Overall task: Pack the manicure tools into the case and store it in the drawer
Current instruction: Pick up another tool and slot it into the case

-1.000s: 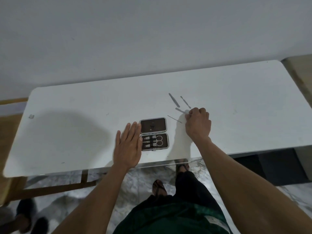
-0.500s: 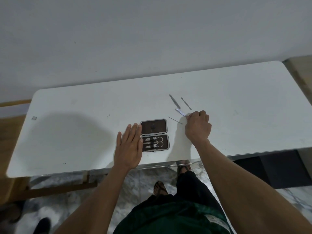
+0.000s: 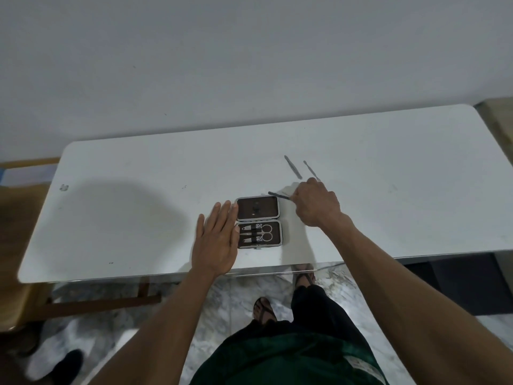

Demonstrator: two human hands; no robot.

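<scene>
A small brown manicure case [image 3: 259, 222] lies open flat near the front edge of the white table [image 3: 138, 218]. Its near half holds scissors and two clippers under straps. My left hand [image 3: 218, 240] rests flat on the table, fingers spread, touching the case's left side. My right hand [image 3: 316, 202] is closed on a thin dark metal tool [image 3: 277, 194], whose tip points left above the case's far right corner. Two more thin metal tools, one longer [image 3: 293, 167] and one shorter [image 3: 310, 169], lie on the table just beyond my right hand.
A grey wall stands behind the table. A small pale scrap [image 3: 64, 187] sits near the table's left end. Below the front edge I see marble floor, my sandalled feet [image 3: 263, 309] and a wooden frame [image 3: 97, 301] at the left.
My right hand has picked up a thin tool from the table and swung it left toward the case. The left hand has stayed flat beside the case.
</scene>
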